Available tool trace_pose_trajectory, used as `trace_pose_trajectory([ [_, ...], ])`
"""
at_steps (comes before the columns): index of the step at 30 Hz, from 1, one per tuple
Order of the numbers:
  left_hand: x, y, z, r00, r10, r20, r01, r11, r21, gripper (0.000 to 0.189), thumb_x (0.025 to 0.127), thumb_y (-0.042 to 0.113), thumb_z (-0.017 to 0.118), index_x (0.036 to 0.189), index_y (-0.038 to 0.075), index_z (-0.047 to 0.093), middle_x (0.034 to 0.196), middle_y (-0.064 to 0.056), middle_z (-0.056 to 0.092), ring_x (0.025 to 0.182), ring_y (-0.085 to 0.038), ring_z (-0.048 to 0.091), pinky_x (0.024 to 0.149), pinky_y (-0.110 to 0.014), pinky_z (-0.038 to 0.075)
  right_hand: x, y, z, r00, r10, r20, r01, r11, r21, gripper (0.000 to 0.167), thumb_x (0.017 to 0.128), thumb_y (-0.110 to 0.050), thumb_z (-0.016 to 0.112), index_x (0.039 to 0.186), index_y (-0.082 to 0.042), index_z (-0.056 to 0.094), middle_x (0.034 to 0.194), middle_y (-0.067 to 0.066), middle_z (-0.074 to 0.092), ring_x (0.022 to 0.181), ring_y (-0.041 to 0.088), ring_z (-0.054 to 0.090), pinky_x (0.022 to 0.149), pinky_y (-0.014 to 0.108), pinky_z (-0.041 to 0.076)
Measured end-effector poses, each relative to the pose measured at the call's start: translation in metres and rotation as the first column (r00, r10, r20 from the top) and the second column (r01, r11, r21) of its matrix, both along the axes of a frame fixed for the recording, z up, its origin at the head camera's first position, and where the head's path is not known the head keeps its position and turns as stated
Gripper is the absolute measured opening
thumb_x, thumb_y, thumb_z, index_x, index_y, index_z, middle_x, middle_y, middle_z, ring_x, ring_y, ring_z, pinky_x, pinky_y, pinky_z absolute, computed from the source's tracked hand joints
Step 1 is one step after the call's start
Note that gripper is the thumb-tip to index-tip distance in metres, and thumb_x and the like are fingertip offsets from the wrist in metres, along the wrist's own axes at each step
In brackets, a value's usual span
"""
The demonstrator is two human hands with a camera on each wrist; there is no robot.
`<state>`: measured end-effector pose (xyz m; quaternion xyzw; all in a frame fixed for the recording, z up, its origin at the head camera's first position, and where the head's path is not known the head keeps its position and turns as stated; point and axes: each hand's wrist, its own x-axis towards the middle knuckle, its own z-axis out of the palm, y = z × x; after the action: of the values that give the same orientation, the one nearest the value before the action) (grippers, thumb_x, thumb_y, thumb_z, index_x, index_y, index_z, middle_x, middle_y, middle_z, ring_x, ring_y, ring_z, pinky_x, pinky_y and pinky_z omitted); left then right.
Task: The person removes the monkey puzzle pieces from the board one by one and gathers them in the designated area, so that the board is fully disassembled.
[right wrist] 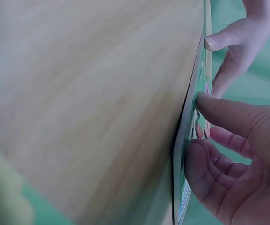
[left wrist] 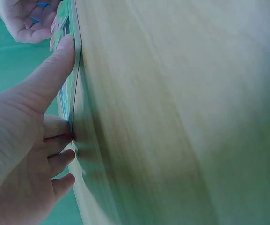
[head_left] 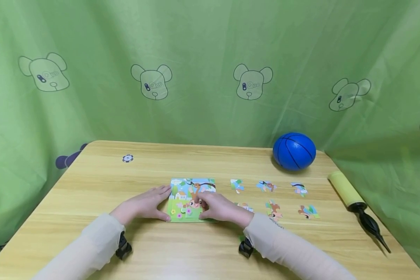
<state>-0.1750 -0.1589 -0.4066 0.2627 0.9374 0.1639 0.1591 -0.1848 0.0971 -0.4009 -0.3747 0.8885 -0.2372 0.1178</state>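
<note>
A jigsaw board [head_left: 176, 218] printed with a house, flowers and a deer lies on the table. My left hand [head_left: 150, 202] rests at its left side, thumb on the near corner and straight fingertips along the edge. Over the board's lower right part, my right hand [head_left: 218, 206] pinches a puzzle piece [head_left: 188, 212] between thumb and fingers. That piece sits tilted, its pale edge showing above the picture. In the right wrist view the thumb [right wrist: 223, 112] and curled fingers bracket the piece close over the board; the fingers partly hide it.
Several loose puzzle pieces [head_left: 266, 186] lie in rows to the right, some partly behind the right forearm. A blue ball [head_left: 294, 151] stands at the back right. A yellow hand pump [head_left: 346, 190] lies along the right edge, and a round chip [head_left: 127, 158] at the back left.
</note>
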Motion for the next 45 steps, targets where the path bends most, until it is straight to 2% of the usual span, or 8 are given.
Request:
trace_pose_trajectory([
  [6, 0.0, 0.0, 0.001, 1.0, -0.006, -0.002, 0.006, 1.0, 0.007, 0.096, 0.076, 0.053, 0.066, 0.144, -0.001, 0.024, 0.15, -0.015, 0.016, 0.136, -0.033, 0.013, 0.11, -0.044, 0.011, -0.002, 0.002, -0.001, 1.0, -0.003, 0.0, 0.003, 0.997, -0.08, 0.013, 0.086, -0.004, 0.063, 0.096, -0.01, 0.056, 0.071, -0.004, 0.051, 0.062, 0.01, 0.046, 0.054, 0.022, 0.04],
  [8, 0.0, 0.0, 0.001, 1.0, -0.009, -0.003, 0.009, 1.0, 0.007, 0.096, 0.076, 0.053, 0.066, 0.144, -0.001, 0.024, 0.15, -0.016, 0.016, 0.136, -0.033, 0.014, 0.11, -0.044, 0.011, -0.002, 0.002, -0.002, 1.0, -0.01, 0.023, 0.012, 0.993, -0.115, 0.009, 0.089, -0.003, 0.059, 0.094, -0.01, 0.056, 0.069, -0.003, 0.052, 0.057, 0.007, 0.046, 0.051, 0.021, 0.041],
  [12, 0.0, 0.0, 0.001, 1.0, -0.011, -0.007, 0.011, 1.0, 0.0, 0.096, 0.076, 0.053, 0.066, 0.144, -0.001, 0.024, 0.15, -0.016, 0.016, 0.136, -0.033, 0.014, 0.11, -0.044, 0.011, -0.003, 0.002, -0.001, 0.995, -0.025, 0.092, 0.04, 0.985, -0.169, 0.001, 0.091, -0.006, 0.056, 0.091, -0.006, 0.057, 0.071, -0.001, 0.055, 0.056, 0.01, 0.053, 0.051, 0.022, 0.047],
  [20, -0.001, 0.0, 0.001, 1.0, -0.009, -0.006, 0.008, 1.0, -0.009, 0.096, 0.077, 0.052, 0.066, 0.144, -0.001, 0.023, 0.15, -0.016, 0.016, 0.136, -0.034, 0.013, 0.11, -0.044, 0.011, -0.002, 0.006, 0.007, 0.985, -0.033, 0.17, 0.075, 0.966, -0.248, 0.004, 0.09, -0.007, 0.059, 0.088, -0.004, 0.058, 0.077, 0.0, 0.052, 0.056, 0.013, 0.051, 0.049, 0.023, 0.047],
  [24, -0.002, 0.0, 0.0, 1.0, -0.009, -0.01, 0.009, 1.0, -0.015, 0.096, 0.077, 0.053, 0.066, 0.144, 0.0, 0.023, 0.15, -0.015, 0.015, 0.136, -0.033, 0.013, 0.11, -0.044, 0.011, 0.001, 0.015, 0.015, 0.976, -0.055, 0.21, 0.114, 0.954, -0.276, 0.005, 0.09, -0.008, 0.059, 0.086, -0.005, 0.059, 0.078, 0.001, 0.053, 0.055, 0.014, 0.051, 0.047, 0.027, 0.049],
  [34, -0.002, 0.0, 0.001, 1.0, -0.008, -0.012, 0.008, 1.0, -0.014, 0.096, 0.077, 0.053, 0.066, 0.144, 0.0, 0.023, 0.15, -0.014, 0.016, 0.136, -0.032, 0.013, 0.11, -0.044, 0.011, 0.005, 0.067, 0.023, 0.955, -0.107, 0.277, 0.183, 0.948, -0.262, 0.004, 0.088, -0.007, 0.06, 0.086, -0.003, 0.059, 0.074, 0.004, 0.054, 0.057, 0.019, 0.052, 0.05, 0.035, 0.051],
  [40, 0.0, 0.0, 0.001, 1.0, -0.004, -0.003, 0.004, 1.0, -0.012, 0.095, 0.076, 0.053, 0.065, 0.144, 0.001, 0.024, 0.15, -0.014, 0.016, 0.136, -0.032, 0.013, 0.11, -0.044, 0.012, 0.01, 0.108, 0.025, 0.945, -0.125, 0.303, 0.203, 0.949, -0.243, 0.004, 0.086, -0.005, 0.059, 0.086, -0.001, 0.058, 0.069, 0.003, 0.052, 0.053, 0.011, 0.046, 0.045, 0.021, 0.042],
  [45, 0.0, 0.0, 0.0, 1.0, -0.006, -0.003, 0.006, 1.0, -0.008, 0.096, 0.076, 0.054, 0.065, 0.144, 0.001, 0.024, 0.15, -0.014, 0.016, 0.136, -0.033, 0.013, 0.11, -0.044, 0.011, 0.015, 0.142, 0.022, 0.928, -0.145, 0.344, 0.229, 0.949, -0.216, 0.005, 0.086, -0.006, 0.059, 0.085, 0.0, 0.057, 0.067, 0.004, 0.054, 0.053, 0.011, 0.047, 0.045, 0.02, 0.042],
])
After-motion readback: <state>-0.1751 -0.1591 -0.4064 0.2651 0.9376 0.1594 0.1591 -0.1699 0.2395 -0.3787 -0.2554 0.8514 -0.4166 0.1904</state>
